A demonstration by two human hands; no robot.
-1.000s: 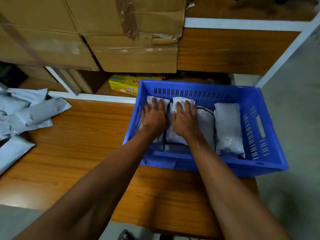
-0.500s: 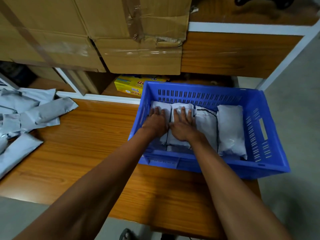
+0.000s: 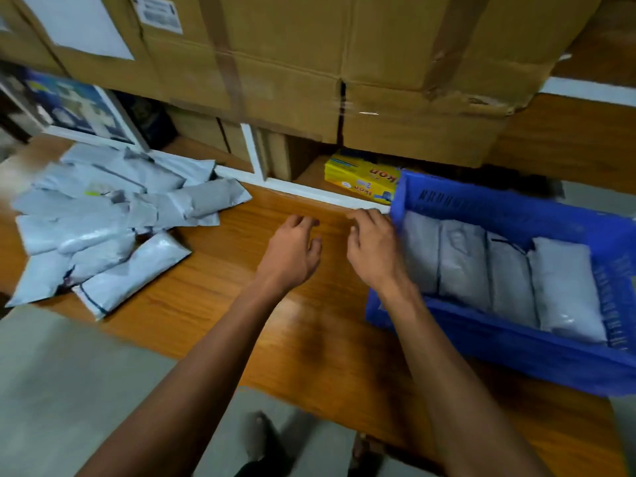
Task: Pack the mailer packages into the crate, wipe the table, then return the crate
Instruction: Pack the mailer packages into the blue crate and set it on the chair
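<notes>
A blue plastic crate (image 3: 481, 342) stands on the right of the wooden table (image 3: 220, 304). Several grey mailer packages (image 3: 509, 280) lie side by side inside it. A loose pile of grey mailer packages (image 3: 103, 218) covers the table's left end. My left hand (image 3: 292, 253) hovers over the bare table middle, fingers loosely curled, holding nothing. My right hand (image 3: 375, 249) is beside the crate's left wall, fingers relaxed and empty.
Large taped cardboard boxes (image 3: 309, 63) sit on a shelf overhanging the table's back. A yellow box (image 3: 361, 179) lies in the recess under them, just behind the crate. A white frame rail (image 3: 303, 191) runs along the table's rear. Grey floor shows below the front edge.
Both hands have lifted off the packages in the crate and moved left, out over the table. The view has swung left, bringing the loose pile into sight.
</notes>
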